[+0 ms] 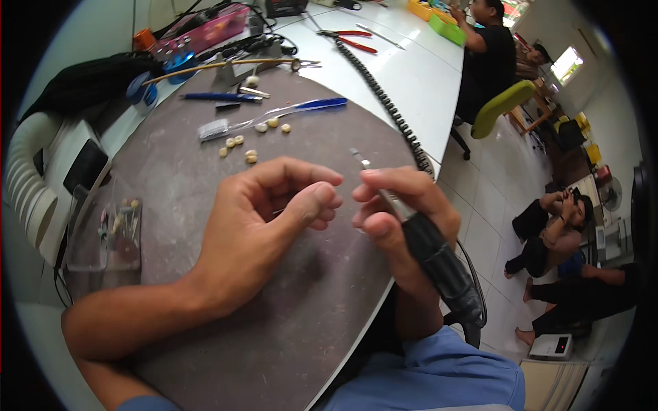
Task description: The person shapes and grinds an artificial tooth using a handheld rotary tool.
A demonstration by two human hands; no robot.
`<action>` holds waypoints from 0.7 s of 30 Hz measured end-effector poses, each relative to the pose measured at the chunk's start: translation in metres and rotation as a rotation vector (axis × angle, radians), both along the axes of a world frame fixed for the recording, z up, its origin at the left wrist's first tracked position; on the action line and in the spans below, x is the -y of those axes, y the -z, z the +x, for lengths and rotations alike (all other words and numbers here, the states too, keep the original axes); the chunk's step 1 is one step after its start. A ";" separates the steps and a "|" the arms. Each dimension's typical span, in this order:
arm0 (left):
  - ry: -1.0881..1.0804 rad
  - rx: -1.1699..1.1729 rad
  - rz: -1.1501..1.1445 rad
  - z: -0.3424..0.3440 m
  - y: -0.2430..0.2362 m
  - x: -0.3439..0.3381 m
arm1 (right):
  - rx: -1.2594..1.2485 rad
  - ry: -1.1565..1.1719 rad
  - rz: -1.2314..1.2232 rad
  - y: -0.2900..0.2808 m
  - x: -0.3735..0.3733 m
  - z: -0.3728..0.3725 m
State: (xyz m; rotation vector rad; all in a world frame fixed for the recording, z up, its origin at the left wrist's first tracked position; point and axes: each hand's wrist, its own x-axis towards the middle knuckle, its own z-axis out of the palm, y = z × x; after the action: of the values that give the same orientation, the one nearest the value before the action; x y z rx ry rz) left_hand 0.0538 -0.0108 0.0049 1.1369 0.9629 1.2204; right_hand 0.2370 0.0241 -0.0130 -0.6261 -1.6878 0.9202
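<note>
My right hand (419, 198) grips a rotary handpiece (439, 257) with a black body, its thin metal tip pointing up and away past my fingers. Facing it, my left hand (264, 209) hovers over the grey-brown mat (274, 342), fingers curled and thumb brought against them. Whatever they pinch, if anything, is too small or hidden to see. The two hands are close but apart. Beyond the left hand lie several small cream tooth-like pieces (251, 156) and a clear toothbrush with a blue handle end (321, 105).
A clear plastic box (103, 236) with small parts and a ribbed white hose (31, 185) are at left. Pens (221, 97), red-handled pliers (355, 41) and a pink basket (212, 29) lie farther back. A coiled black cord (387, 99) crosses the white table. Other people sit at right.
</note>
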 end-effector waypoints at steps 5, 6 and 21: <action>-0.015 0.023 -0.004 -0.005 0.000 0.003 | -0.254 0.016 0.106 0.006 -0.001 -0.004; -0.012 0.034 -0.001 -0.004 0.001 0.003 | -0.272 0.000 0.153 0.006 -0.002 0.002; 0.091 0.174 -0.140 0.000 -0.002 0.006 | -0.202 0.038 0.306 0.025 0.002 0.005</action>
State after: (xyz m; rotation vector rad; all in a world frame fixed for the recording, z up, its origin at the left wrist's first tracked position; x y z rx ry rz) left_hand 0.0540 -0.0171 0.0073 0.9384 0.8424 1.1394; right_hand 0.2418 0.0222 -0.0380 -0.3456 -1.5872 0.6563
